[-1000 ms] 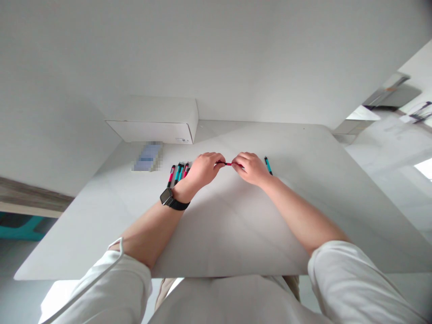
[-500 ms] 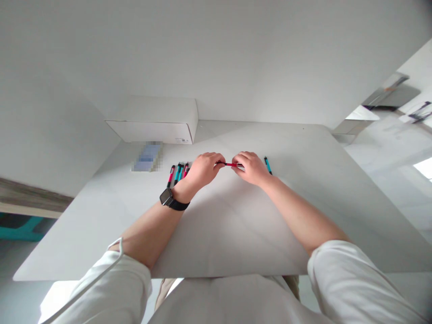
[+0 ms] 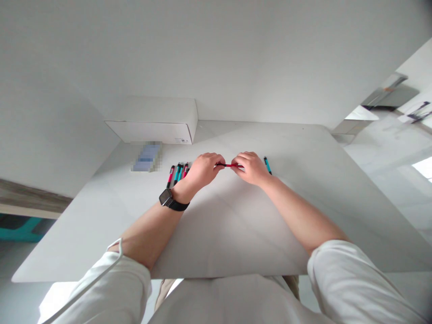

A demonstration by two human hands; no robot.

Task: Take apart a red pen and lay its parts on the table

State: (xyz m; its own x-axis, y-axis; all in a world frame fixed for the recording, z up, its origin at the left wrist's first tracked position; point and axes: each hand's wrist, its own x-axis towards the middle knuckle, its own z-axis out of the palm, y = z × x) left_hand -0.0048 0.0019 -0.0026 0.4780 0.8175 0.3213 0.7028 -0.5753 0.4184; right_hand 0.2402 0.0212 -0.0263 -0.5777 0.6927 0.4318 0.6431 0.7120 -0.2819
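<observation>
Left grip (image 3: 202, 170) and right grip (image 3: 251, 167) are each pinching one end of a slim red pen (image 3: 230, 165), which is lying level between them over the tabletop (image 3: 236, 216), right of the white box (image 3: 155, 120).

No text, brand or number can be read. A small printed label (image 3: 182, 140) is seen at the lower corner of the white box (image 3: 151, 121), on the table (image 3: 236, 225) beyond the left hand (image 3: 202, 168); its print is too small to be made out. A flat bluish item (image 3: 147, 157) lying just in front of the box is blurred, so nothing on it can be told. The face of the watch (image 3: 166, 197) on the left wrist is dark.
</observation>
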